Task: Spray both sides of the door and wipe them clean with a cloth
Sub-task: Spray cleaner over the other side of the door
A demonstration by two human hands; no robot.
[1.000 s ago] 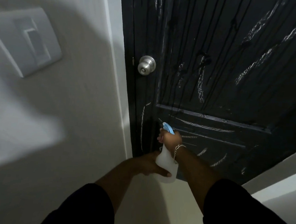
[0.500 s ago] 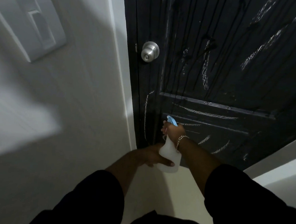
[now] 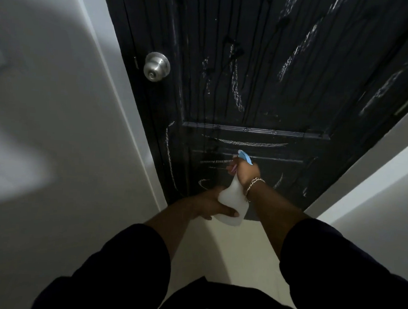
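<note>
The black door (image 3: 263, 69) stands shut in its white frame (image 3: 129, 116), its face streaked with runs and pale smears of liquid down to the lower panel. The spray bottle (image 3: 233, 204) is held low in front of that lower panel, nozzle end toward the door. The right hand (image 3: 246, 170) grips the neck, fingers (image 3: 232, 166) curled round the trigger below the blue spray head (image 3: 245, 156); a chain bracelet (image 3: 252, 187) sits at the wrist. The left hand (image 3: 209, 203) cups the bottle's body from the side, thumb laid across the lower wall. Judgement: the bottle is thin translucent plastic, light, likely to flex under squeeze and slippery if wetted; the neck is the stiff part and the proper hold, with support near the base as here. The door is rigid and heavy on its hinges; the round metal knob (image 3: 156, 66) is the place to swing it. No cloth is in view.
</note>
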